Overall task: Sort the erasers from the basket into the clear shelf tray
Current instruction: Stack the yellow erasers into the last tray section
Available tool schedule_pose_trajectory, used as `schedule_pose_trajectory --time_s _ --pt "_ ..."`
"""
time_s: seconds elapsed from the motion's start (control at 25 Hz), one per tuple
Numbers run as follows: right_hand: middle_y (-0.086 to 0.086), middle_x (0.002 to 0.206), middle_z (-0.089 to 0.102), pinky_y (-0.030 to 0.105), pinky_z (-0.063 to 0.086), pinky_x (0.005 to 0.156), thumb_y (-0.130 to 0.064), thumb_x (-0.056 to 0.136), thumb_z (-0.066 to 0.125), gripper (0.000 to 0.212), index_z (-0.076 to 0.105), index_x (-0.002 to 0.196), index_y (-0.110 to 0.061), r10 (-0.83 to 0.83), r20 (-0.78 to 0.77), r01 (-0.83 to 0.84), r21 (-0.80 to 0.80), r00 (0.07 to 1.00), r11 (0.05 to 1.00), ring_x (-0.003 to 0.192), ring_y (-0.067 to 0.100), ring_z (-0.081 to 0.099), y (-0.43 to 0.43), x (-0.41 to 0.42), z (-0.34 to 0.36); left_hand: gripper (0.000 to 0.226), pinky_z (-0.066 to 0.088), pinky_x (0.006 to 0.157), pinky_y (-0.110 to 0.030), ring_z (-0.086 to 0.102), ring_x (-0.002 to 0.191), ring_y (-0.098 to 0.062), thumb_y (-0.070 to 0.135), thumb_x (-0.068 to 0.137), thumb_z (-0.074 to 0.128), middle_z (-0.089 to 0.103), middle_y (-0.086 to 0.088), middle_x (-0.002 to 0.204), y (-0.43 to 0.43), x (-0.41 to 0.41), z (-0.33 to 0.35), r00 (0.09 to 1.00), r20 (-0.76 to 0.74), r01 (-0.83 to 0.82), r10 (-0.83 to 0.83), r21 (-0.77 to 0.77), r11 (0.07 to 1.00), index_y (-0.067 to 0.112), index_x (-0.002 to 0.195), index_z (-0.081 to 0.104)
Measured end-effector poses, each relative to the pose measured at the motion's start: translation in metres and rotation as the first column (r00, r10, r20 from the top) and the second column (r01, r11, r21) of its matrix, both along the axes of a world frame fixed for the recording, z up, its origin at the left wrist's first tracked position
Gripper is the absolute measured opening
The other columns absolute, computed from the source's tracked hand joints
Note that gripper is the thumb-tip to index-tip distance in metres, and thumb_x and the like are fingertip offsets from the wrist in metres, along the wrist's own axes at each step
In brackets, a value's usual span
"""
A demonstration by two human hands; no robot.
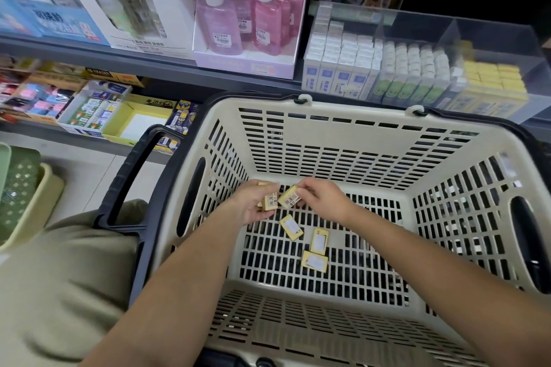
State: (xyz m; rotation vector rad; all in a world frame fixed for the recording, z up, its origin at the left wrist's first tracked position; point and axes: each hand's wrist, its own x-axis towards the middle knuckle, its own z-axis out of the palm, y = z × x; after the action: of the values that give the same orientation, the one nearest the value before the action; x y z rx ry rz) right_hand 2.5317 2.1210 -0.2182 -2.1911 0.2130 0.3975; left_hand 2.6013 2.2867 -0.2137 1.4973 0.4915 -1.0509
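Looking down into a cream slotted basket [328, 134] with black handles, taking up most of the view. Facing the clear shelf tray [492, 36] just beyond the basket's far rim, toward its right corner, holding rows of white, green and yellow packs, with the stacked yellow erasers [492, 80] sitting at the end furthest right of the basket. Reaching both forearms in over the basket's near rim. Cupping the left hand [249, 207] palm up above the basket floor, toward its far left part, fingers curling round a small stack of erasers [270, 202], barcode labels facing up, the stack resting on the curled fingers and partly hidden by them. Pinching one more eraser [290, 196] in the right hand [325, 198], above the middle of the basket floor, thumb and fingertips gripping its right end, its free end pointing at the held stack; touching it or just short of it, cannot tell. Touching none of the three loose erasers [319, 241] lying flat on the basket floor, nearer the near rim than both hands, apart from all fingers.
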Motion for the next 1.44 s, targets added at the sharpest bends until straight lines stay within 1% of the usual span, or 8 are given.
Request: schedule_pose_trajectory --time_s 0.32,0.44,0.56,0.64,0.76,0.92,1.24,1.44 --pt "0.003 0.083 0.067 0.02 0.056 0.064 -0.012 0.088 0.062 0.004 0.062 0.088 -0.017 -0.235 -0.06 0.239 0.406 0.97 0.882 0.064 0.005 0.067 0.011 0.004 0.015 0.043 0.054 0.067 -0.027 0.062 0.081 -0.014 0.03 0.063 0.08 0.066 -0.004 0.088 -0.002 -0.002 0.007 0.97 -0.086 0.195 -0.227 -0.285 0.939 0.011 0.099 0.064" --pt "0.002 0.108 0.062 0.029 0.053 0.085 -0.022 0.087 0.063 0.025 0.061 0.11 -0.015 -0.022 -0.056 0.022 0.007 0.998 1.0 0.089 0.01 0.063 0.01 -0.009 0.007 0.056 0.051 0.059 -0.024 0.057 0.085 -0.016 0.024 0.06 0.084 0.062 -0.006 0.095 0.005 0.001 0.002 0.985 -0.038 0.158 -0.166 -0.161 0.974 0.01 0.107 0.057" --pt "0.002 0.127 0.043 0.032 0.045 0.092 -0.035 0.081 0.068 0.066 0.038 0.138 -0.019 0.406 -0.235 -0.469 -0.413 0.883 0.78 0.111 0.019 0.049 0.02 -0.022 -0.01 0.055 0.049 0.053 -0.02 0.056 0.08 -0.015 0.024 0.055 0.085 0.061 -0.006 0.09 0.012 0.006 -0.003 0.996 -0.032 0.085 -0.089 -0.106 0.991 0.01 0.101 0.058" --pt "0.002 0.12 0.046 0.031 0.046 0.086 -0.037 0.08 0.069 0.063 0.042 0.134 -0.02 0.423 -0.188 -0.459 -0.468 0.886 0.755 0.107 0.019 0.05 0.022 -0.022 -0.012 0.048 0.049 0.052 -0.02 0.057 0.074 -0.014 0.023 0.058 0.084 0.062 -0.005 0.083 0.013 0.006 -0.003 0.996 -0.043 0.074 -0.08 -0.113 0.991 0.009 0.098 0.06" --pt "-0.006 0.087 0.057 0.02 0.043 0.066 -0.036 0.079 0.068 0.032 0.062 0.109 -0.025 0.153 0.023 -0.147 -0.174 0.988 0.974 0.078 0.006 0.055 0.011 -0.016 0.0 0.04 0.05 0.053 -0.022 0.061 0.073 -0.015 0.023 0.068 0.08 0.067 -0.006 0.083 0.01 0.005 -0.004 0.991 -0.06 0.109 -0.116 -0.116 0.987 0.007 0.1 0.062" --pt "-0.004 0.074 0.064 0.016 0.048 0.06 -0.024 0.092 0.055 0.016 0.065 0.086 -0.035 -0.065 0.02 0.058 0.254 0.998 0.965 0.06 0.0 0.059 -0.001 -0.013 0.026 0.044 0.051 0.054 -0.022 0.061 0.073 -0.015 0.026 0.071 0.078 0.067 -0.008 0.087 0.006 0.004 -0.001 0.994 -0.064 0.074 -0.086 -0.159 0.984 0.007 0.106 0.062" --pt "-0.002 0.067 0.063 0.012 0.042 0.049 -0.014 0.096 0.047 0.01 0.056 0.093 -0.015 -0.019 -0.05 0.033 0.306 0.999 0.952 0.048 -0.001 0.057 0.014 -0.006 0.048 0.073 0.054 0.068 -0.028 0.062 0.074 -0.016 0.077 0.066 0.048 0.066 -0.006 0.079 -0.005 -0.004 0.009 0.955 -0.082 0.243 -0.286 -0.338 0.909 0.011 0.09 0.066" --pt "0.004 0.067 0.065 0.015 0.043 0.047 -0.01 0.094 0.051 0.008 0.053 0.102 -0.01 -0.178 -0.062 0.188 0.396 0.982 0.899 0.048 0.005 0.058 -0.001 -0.005 0.052 0.063 0.055 0.061 -0.027 0.064 0.072 -0.016 0.064 0.059 0.071 0.067 -0.006 0.081 -0.009 -0.008 0.015 0.948 -0.112 0.241 -0.297 -0.352 0.904 0.01 0.091 0.067"
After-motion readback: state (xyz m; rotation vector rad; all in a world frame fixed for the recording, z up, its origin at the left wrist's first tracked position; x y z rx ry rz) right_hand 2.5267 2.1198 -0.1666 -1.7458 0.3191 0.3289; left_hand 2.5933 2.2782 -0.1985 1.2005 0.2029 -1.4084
